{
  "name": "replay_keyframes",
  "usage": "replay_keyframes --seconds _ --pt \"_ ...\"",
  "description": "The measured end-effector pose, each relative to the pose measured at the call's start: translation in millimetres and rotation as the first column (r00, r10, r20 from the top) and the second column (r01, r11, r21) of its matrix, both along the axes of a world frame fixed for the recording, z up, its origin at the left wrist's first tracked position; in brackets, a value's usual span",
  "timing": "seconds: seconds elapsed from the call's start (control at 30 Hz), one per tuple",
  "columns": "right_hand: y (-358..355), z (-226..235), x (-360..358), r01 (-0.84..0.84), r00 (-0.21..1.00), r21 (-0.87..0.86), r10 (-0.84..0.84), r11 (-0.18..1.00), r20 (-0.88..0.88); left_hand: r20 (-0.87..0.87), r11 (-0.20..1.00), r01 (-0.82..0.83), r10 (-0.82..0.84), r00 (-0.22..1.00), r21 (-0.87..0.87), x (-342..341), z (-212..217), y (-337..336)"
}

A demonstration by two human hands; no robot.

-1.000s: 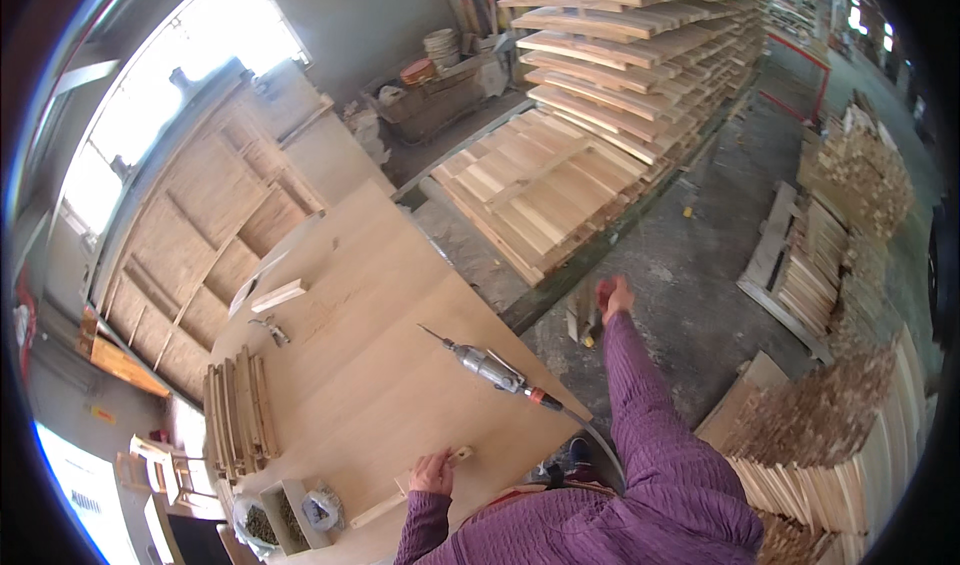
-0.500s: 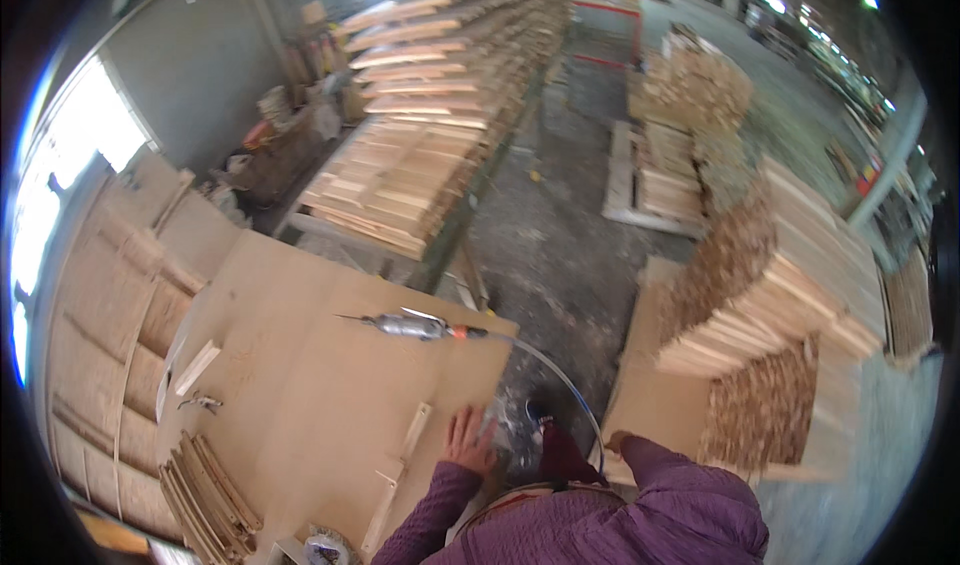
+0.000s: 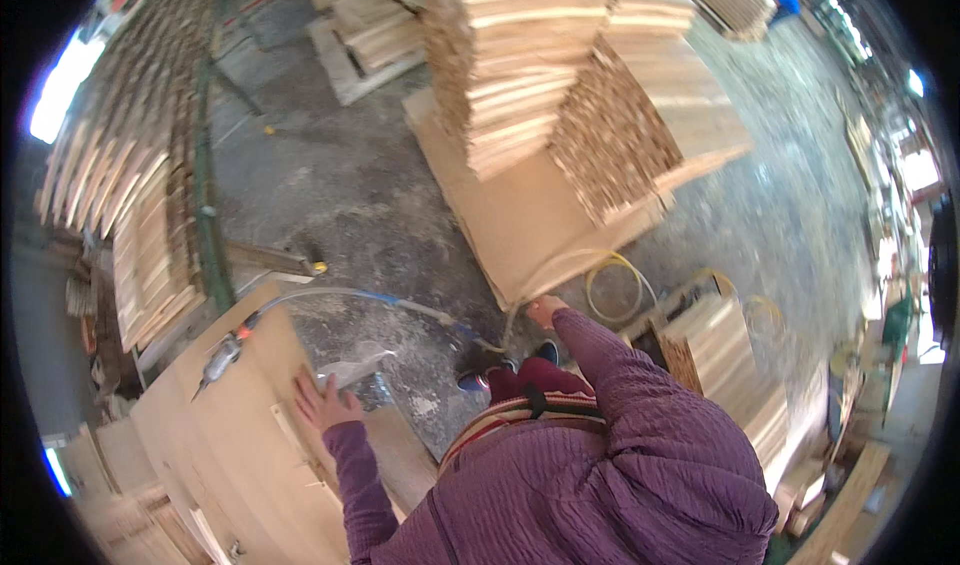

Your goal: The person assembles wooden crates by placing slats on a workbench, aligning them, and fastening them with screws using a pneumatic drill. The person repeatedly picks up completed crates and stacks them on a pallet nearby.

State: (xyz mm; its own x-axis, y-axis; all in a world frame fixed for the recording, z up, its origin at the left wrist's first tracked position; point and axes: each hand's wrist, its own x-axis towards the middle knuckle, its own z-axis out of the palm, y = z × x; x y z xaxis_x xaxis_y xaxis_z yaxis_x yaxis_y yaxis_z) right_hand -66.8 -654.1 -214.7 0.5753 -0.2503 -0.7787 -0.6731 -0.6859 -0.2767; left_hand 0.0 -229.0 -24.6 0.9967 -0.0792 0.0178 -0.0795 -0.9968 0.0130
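My left hand [image 3: 325, 403] rests with fingers spread at the edge of a tan board worktop [image 3: 215, 435]. Nothing is in it. A silver air tool [image 3: 218, 361] with a thin pointed bit and an orange-red fitting lies on this worktop, beyond that hand. From the tool an air hose [image 3: 375, 296] arcs across the floor to my right hand [image 3: 543, 312]. The right fingers look curled in around the hose, near the corner of a brown sheet [image 3: 510, 230]; their tips are small and blurred. Beside my left hand lies a narrow wooden strip [image 3: 290, 433].
Stacked wooden slats [image 3: 530, 75] stand on the brown sheet ahead. A yellow hose coil [image 3: 615, 290] lies on the floor to the right, by another wood stack [image 3: 725, 350]. Layered boards [image 3: 150, 165] fill a long rack at the far left. Clear plastic film [image 3: 358, 367] lies near my left hand.
The view has swung right, so the worktop and tool now appear farther left. The yellow coil and right-hand wood stack have come into view. My left hand stays on the worktop's edge.
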Motion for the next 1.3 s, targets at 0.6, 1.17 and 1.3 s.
replay_keyframes --seconds 0.6,1.17,1.3 --pt "-182 -53 -277 0.189 0.939 -0.142 -0.221 0.972 -0.262 -0.011 0.544 -0.102 0.2 0.98 0.833 13 2 -62" --pt "-359 -171 -366 -0.131 0.777 -0.448 -0.189 0.884 -0.6 0.306 0.882 0.263 -0.394 0.867 0.392 10 -26 -107" --pt "-372 -196 -381 -0.198 0.698 -0.415 -0.169 0.888 -0.696 0.074 0.611 -0.005 -0.087 0.993 0.792 5 -34 -112"
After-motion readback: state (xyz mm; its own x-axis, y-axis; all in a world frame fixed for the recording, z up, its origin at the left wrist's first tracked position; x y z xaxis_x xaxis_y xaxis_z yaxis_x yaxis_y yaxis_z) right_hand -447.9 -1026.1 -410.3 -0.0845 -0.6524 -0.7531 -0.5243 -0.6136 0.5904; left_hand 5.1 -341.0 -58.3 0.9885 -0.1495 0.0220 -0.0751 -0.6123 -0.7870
